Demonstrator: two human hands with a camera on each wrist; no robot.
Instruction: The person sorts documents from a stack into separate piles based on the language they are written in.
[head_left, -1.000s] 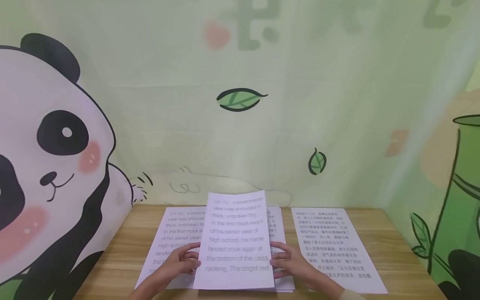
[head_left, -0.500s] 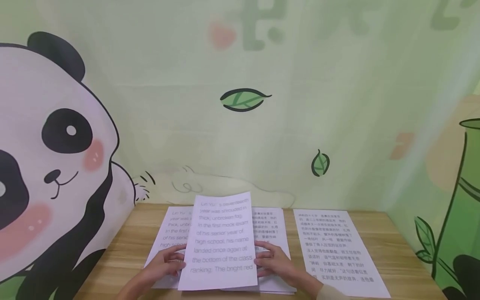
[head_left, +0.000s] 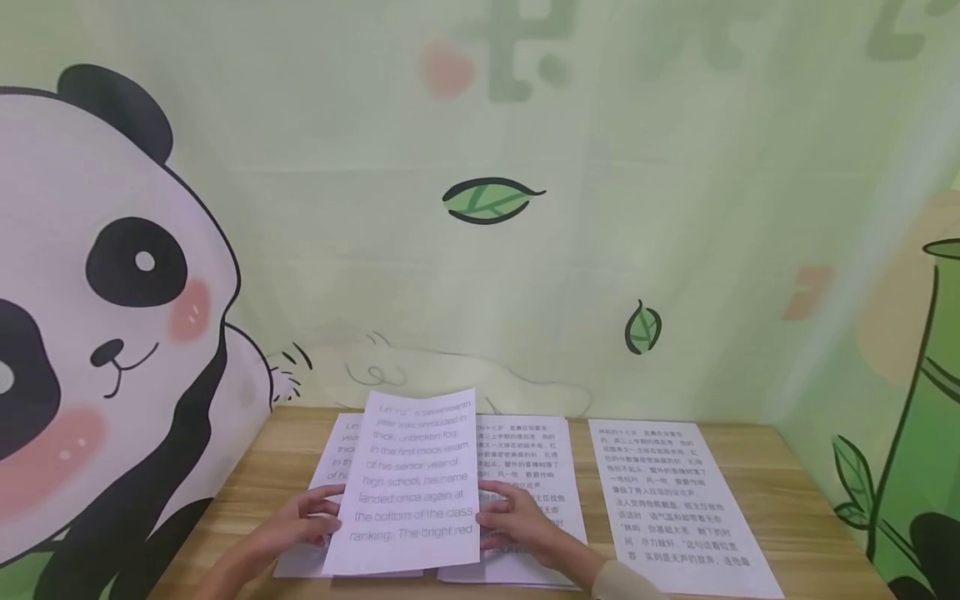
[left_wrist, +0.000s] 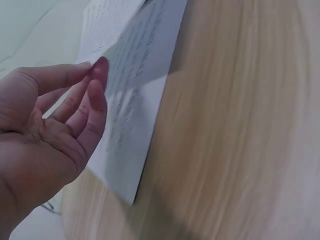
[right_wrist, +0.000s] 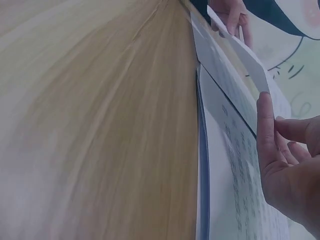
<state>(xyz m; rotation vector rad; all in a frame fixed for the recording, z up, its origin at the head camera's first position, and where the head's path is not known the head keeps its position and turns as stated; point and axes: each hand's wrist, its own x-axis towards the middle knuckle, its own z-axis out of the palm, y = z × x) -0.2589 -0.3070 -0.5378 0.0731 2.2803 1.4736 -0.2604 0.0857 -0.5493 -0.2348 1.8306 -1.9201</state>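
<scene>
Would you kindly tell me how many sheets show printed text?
4: a held sheet; on the table, a left sheet behind it, a middle sheet, a right sheet; more may be hidden.

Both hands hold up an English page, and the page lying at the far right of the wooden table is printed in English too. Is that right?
Not quite: in the head view, the far-right page is in Chinese. The left hand and right hand do hold up an English page.

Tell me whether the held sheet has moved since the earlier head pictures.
Yes: the held sheet has moved left in the head view, judged against the larger green leaf behind it.
</scene>
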